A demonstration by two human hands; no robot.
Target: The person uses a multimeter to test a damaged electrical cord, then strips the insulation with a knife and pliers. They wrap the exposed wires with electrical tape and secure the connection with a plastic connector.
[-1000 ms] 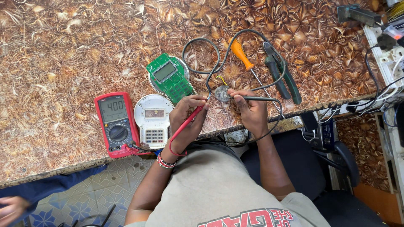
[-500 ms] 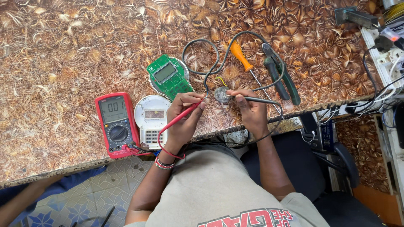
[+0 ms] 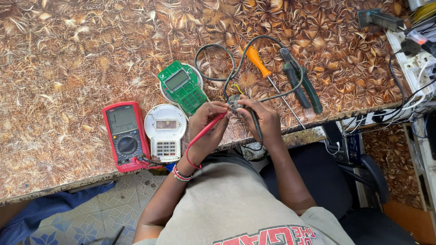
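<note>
My left hand [image 3: 206,129] grips a red test probe [image 3: 205,131] with its tip pointed at a small grey component [image 3: 234,103] held between both hands. A black test probe [image 3: 255,125] sits in my right hand [image 3: 265,121], its tip on the same component. Red and black leads run back to a red multimeter [image 3: 125,134] lying at the left on the patterned table [image 3: 68,63]. Beside the meter lie a round white keypad housing [image 3: 165,132] and a green circuit board with a display [image 3: 182,87].
An orange-handled screwdriver [image 3: 259,62] and green-handled pliers [image 3: 300,81] lie right of the hands. A black cable [image 3: 213,47] loops above them. A power strip with plugs and wires [image 3: 418,63] sits at the right edge. A chair [image 3: 363,181] stands below; a blue sleeve [image 3: 45,211] shows at lower left.
The multimeter display has gone from showing digits to blank. A hand at the lower left has withdrawn, leaving only the sleeve. My hands and the probes stay nearly still.
</note>
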